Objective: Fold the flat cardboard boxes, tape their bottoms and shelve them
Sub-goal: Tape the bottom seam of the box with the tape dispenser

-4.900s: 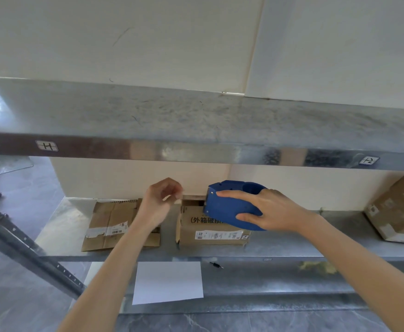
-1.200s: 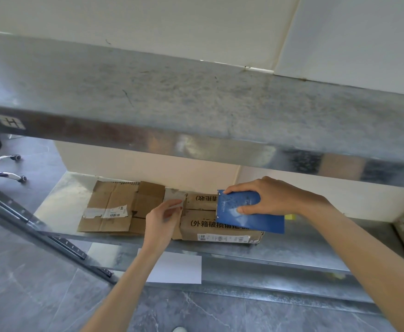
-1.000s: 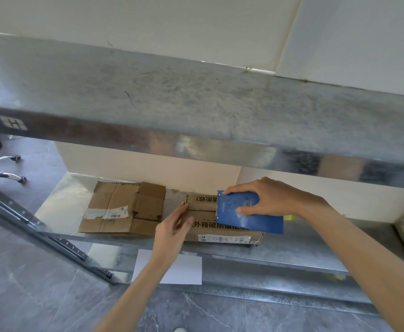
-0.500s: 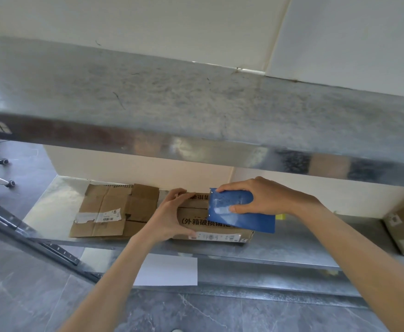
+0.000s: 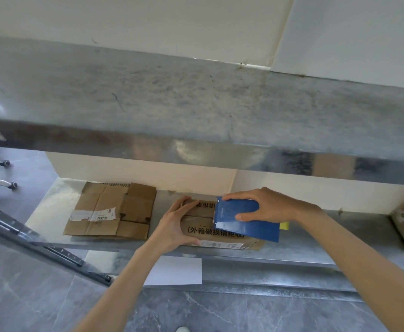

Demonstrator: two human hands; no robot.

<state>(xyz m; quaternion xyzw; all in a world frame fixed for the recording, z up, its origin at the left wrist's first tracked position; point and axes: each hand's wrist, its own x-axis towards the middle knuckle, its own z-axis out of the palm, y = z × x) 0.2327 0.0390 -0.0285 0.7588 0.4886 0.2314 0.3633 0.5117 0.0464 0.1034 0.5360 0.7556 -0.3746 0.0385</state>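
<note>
Pressure matters here: our left hand [image 5: 174, 226] clasps the box [image 5: 208, 232] by its left end on the shelf [image 5: 316, 248], our right hand [image 5: 272, 207] grips the tape dispenser [image 5: 244, 224] laid on top; we should draw it steadily, keeping the box still.

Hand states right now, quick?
Left hand: grips the cardboard box at its left end.
Right hand: holds the blue tape dispenser.
</note>
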